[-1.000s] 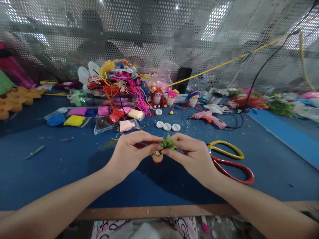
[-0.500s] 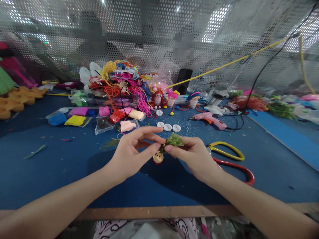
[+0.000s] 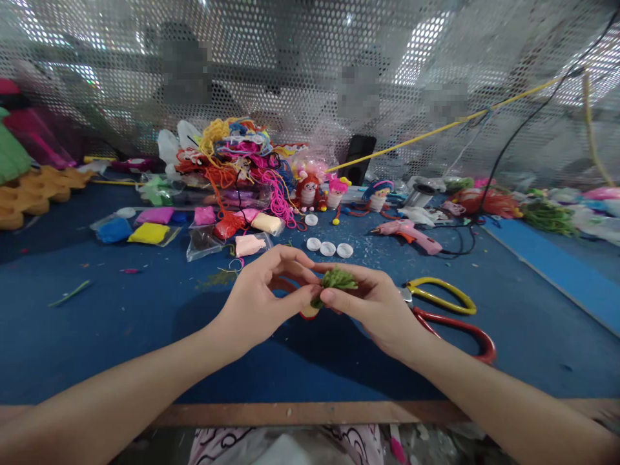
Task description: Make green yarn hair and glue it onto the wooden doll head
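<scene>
A small tuft of green yarn (image 3: 339,279) is pinched between both hands above the blue table. My left hand (image 3: 264,300) is closed, thumb and fingertips on the tuft's left side. My right hand (image 3: 375,300) grips its right side between thumb and forefinger. Just under the fingertips shows part of a little cream-coloured doll head (image 3: 309,312) with a red lower edge; the rest of it is hidden. Beside my right hand lie scissors with one yellow and one red handle (image 3: 467,328), their blades mostly covered by that hand.
White bottle caps (image 3: 328,249) lie beyond my hands. Bags of coloured clay (image 3: 148,234) are at the left, a pile of yarn (image 3: 242,155) behind them. Small yarn-haired dolls (image 3: 376,195) stand at the back. A pink glue gun (image 3: 409,235) with a black cord rests at right.
My left thumb and fingers have closed in further on the yarn tuft. The doll head's face, visible before, is now largely covered.
</scene>
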Available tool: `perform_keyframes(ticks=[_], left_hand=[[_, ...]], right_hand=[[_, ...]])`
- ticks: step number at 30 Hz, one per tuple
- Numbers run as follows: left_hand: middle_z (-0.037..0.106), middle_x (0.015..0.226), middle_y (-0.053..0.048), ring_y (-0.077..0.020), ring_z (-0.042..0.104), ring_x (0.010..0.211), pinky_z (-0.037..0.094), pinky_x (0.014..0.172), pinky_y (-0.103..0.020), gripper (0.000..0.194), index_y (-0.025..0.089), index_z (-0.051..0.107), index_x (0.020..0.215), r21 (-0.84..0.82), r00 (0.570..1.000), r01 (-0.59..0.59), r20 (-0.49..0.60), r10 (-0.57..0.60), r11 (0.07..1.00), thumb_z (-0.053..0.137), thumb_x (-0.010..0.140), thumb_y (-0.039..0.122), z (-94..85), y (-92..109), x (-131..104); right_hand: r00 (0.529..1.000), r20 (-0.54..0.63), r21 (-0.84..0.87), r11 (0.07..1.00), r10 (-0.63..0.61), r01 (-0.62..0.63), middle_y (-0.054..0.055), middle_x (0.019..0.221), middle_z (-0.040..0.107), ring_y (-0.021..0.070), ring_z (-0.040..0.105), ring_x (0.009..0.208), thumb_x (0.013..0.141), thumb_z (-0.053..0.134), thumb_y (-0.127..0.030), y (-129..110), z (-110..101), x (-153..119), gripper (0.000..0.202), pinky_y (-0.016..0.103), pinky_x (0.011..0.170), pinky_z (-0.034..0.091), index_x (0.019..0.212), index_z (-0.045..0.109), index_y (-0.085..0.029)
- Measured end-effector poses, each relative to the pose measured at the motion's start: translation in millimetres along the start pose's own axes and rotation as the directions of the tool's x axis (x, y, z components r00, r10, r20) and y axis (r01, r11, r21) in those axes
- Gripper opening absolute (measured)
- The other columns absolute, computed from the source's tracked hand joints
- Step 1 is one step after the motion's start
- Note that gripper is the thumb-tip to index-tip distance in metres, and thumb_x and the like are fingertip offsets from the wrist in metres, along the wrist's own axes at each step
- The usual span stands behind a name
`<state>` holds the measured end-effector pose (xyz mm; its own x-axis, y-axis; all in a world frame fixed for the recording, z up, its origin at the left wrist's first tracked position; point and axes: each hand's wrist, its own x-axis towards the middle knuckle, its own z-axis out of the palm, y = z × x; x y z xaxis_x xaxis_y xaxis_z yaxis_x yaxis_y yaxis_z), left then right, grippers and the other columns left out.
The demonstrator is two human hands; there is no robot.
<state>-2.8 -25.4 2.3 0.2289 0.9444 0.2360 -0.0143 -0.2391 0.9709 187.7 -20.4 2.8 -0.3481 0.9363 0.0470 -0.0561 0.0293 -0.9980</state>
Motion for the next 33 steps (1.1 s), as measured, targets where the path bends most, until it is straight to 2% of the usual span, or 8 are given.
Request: perform_keyframes(ticks=[3, 6, 13, 17, 22, 26, 33], left_hand=[[0.073, 0.082, 0.001, -0.0137, 0.072, 0.068, 0.059, 0.066, -0.026, 0.031, 0.022, 0.051, 0.095, -0.054, 0.999, 0.033, -0.014, -0.034, 0.998, 0.077, 0.078, 0.022, 1.1, 1.4, 0.0], [0.074, 0.079, 0.001, -0.0148, 0.072, 0.067, 0.058, 0.065, -0.026, 0.036, 0.023, 0.044, 0.092, -0.091, 0.998, 0.064, -0.01, -0.065, 0.994, 0.076, 0.077, 0.023, 1.7, 2.2, 0.9], [0.069, 0.089, -0.001, -0.0137, 0.07, 0.077, 0.059, 0.066, -0.024, 0.028, 0.022, 0.051, 0.099, -0.111, 0.999, 0.035, 0.034, -0.031, 0.993, 0.072, 0.082, 0.024, 0.5, 3.3, -1.4], [0.071, 0.091, -0.002, -0.0142, 0.07, 0.074, 0.06, 0.065, -0.025, 0.024, 0.019, 0.062, 0.097, -0.009, 0.995, 0.038, 0.093, -0.037, 0.999, 0.076, 0.079, 0.027, 0.9, 4.3, -1.4], [0.075, 0.085, -0.002, -0.0144, 0.071, 0.068, 0.059, 0.064, -0.025, 0.019, 0.02, 0.072, 0.09, 0.145, 1.0, 0.015, -0.001, -0.015, 0.989, 0.075, 0.081, 0.037, 0.3, 4.3, 0.0], [0.076, 0.085, -0.003, -0.0161, 0.072, 0.068, 0.058, 0.059, -0.025, 0.021, 0.021, 0.075, 0.09, 0.191, 0.999, 0.027, 0.02, -0.032, 0.981, 0.072, 0.084, 0.041, 0.1, 2.9, -0.3], [0.072, 0.081, -0.001, -0.0136, 0.068, 0.071, 0.053, 0.06, -0.021, 0.012, 0.021, 0.073, 0.087, 0.281, 0.999, -0.031, 0.017, 0.027, 0.959, 0.064, 0.089, 0.03, 1.2, 2.0, -2.2]], right_hand=[[1.0, -0.004, 0.024, 1.0, -0.012, 0.012, 0.002, 0.086, 0.077, 0.0139, 0.069, 0.068, 0.073, 0.084, -0.031, 0.3, 1.2, -0.5, 0.034, 0.029, 0.067, 0.058, 0.106, 0.078, -0.024], [1.0, -0.005, 0.01, 1.0, -0.021, 0.021, 0.003, 0.08, 0.076, 0.0141, 0.068, 0.066, 0.077, 0.081, -0.034, 1.5, 0.3, -1.6, 0.025, 0.029, 0.065, 0.057, 0.099, 0.078, -0.022], [1.0, -0.002, 0.056, 0.998, -0.021, 0.021, 0.001, 0.076, 0.071, 0.0115, 0.064, 0.065, 0.084, 0.076, -0.036, 1.5, -0.9, -1.6, 0.016, 0.022, 0.056, 0.048, 0.091, 0.074, -0.021], [0.999, -0.008, 0.051, 0.998, -0.032, 0.032, 0.0, 0.076, 0.068, 0.0092, 0.059, 0.062, 0.084, 0.075, -0.036, 1.0, 0.1, -2.2, 0.016, 0.021, 0.055, 0.046, 0.087, 0.073, -0.021], [0.997, -0.037, -0.06, 0.996, -0.064, 0.062, 0.0, 0.076, 0.069, 0.0113, 0.063, 0.064, 0.084, 0.074, -0.037, 1.5, 0.8, -2.3, 0.017, 0.022, 0.056, 0.049, 0.089, 0.072, -0.021], [0.991, -0.07, -0.142, 0.985, -0.111, 0.1, 0.0, 0.073, 0.07, 0.0122, 0.063, 0.06, 0.084, 0.074, -0.039, 0.8, 0.8, -1.2, 0.019, 0.025, 0.056, 0.052, 0.089, 0.072, -0.021], [0.991, -0.061, -0.191, 0.976, -0.12, 0.107, 0.0, 0.073, 0.07, 0.0122, 0.064, 0.064, 0.085, 0.073, -0.036, -0.3, 0.4, -0.4, 0.015, 0.022, 0.055, 0.051, 0.088, 0.072, -0.022]])
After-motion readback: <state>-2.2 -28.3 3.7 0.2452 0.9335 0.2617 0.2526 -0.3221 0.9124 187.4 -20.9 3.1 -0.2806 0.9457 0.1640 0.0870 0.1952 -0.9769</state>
